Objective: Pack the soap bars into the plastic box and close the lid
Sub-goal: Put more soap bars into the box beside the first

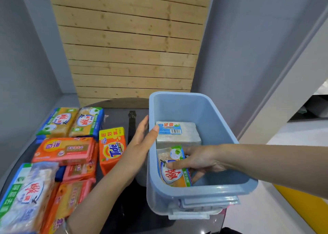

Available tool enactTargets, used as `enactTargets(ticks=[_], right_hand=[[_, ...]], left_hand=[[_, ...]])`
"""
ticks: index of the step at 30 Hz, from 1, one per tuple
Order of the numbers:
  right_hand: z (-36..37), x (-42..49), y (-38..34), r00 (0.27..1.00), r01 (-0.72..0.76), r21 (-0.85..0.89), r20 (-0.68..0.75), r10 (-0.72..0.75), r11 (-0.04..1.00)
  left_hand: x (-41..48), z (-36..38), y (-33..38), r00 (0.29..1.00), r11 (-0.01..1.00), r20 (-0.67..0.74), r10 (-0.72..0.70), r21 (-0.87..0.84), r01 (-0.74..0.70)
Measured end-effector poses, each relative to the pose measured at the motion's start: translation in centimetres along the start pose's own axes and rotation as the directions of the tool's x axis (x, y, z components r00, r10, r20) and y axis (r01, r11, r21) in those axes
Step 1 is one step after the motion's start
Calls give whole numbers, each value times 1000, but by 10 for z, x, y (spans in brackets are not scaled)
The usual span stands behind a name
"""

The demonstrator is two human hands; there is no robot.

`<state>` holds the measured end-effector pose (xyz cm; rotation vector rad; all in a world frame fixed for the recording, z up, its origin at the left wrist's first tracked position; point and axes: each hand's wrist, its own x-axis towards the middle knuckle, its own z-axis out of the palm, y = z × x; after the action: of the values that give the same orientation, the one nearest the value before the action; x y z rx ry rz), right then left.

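So the blue plastic box (209, 109) sits right of centre in the frame on a dark round table (120, 109), and only two bars are in it so far, so I'd say the packing has barely started. The right hand (198, 161) is down inside the box, fingers wrapped around a green-and-yellow soap bar (173, 170) with red Chinese characters on the wrapper, pressing it against the left wall at the near end; looks like it's being lined up in a row to save room. Just behind it, toward the far end, lies a pale bar (177, 132) with a blue label, a barcode and red characters I can't really read from here. The left hand (143, 138) is flat and open against the outside of the box's left wall with the thumb hooked over the rim, gripping nothing, probably just keeping the box from sliding while the other hand pushes. The lid (204, 205) seems to be the clear-ish piece tucked under the near end of the box, out of the way until the end. In the lower left of the frame the rest are waiting in a pile: an orange Tide bar (112, 148), coral-orange packs (65, 150), and two more green-and-yellow ones (71, 122) at the back. The Tide logo is the only writing I can read properly.
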<state>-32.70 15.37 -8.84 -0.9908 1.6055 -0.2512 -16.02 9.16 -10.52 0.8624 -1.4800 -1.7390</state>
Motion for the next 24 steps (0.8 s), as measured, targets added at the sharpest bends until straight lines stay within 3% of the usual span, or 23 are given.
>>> enactTargets(ticks=[10, 14, 19, 22, 24], right_hand=[[2, -5, -5, 999, -38, 35, -10, 39, 999], [-7, -28, -10, 991, 13, 62, -134, -4, 998], [-13, -59, -52, 908, 278, 80, -348, -234, 957], [5, -60, -91, 880, 443, 250, -305, -364, 861], [25, -46, -111, 895, 433, 306, -255, -366, 848]], left_hand=[[-4, 1, 7, 998, 998, -61, 9, 55, -6], [-10, -13, 13, 982, 986, -188, 21, 169, 11], [-27, -61, 18, 947, 975, -320, 15, 215, 58], [-38, -86, 20, 919, 958, -395, -20, 256, 131], [-46, -94, 20, 906, 944, -419, -63, 269, 190]])
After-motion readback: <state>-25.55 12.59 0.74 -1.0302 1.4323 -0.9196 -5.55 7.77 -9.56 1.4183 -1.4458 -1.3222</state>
